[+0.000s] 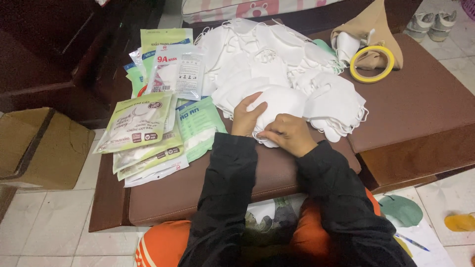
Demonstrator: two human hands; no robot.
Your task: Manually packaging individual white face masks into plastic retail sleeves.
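A big heap of white face masks (pixel 277 64) covers the back of a brown cushioned bench (pixel 277 173). At its near edge, my left hand (pixel 246 117) and my right hand (pixel 289 133) both grip a small stack of white masks (pixel 277 101), fingers closed around it. Both arms wear black sleeves. Left of my hands lies a spread of flat mask packets (pixel 143 123), green, white and clear.
A yellow tape roll (pixel 372 63) and a tan cloth (pixel 368 29) with white masks inside sit on a second brown bench (pixel 420 99) at the right. A cardboard box (pixel 42 148) stands on the tiled floor at left. Shoes (pixel 435 22) lie far right.
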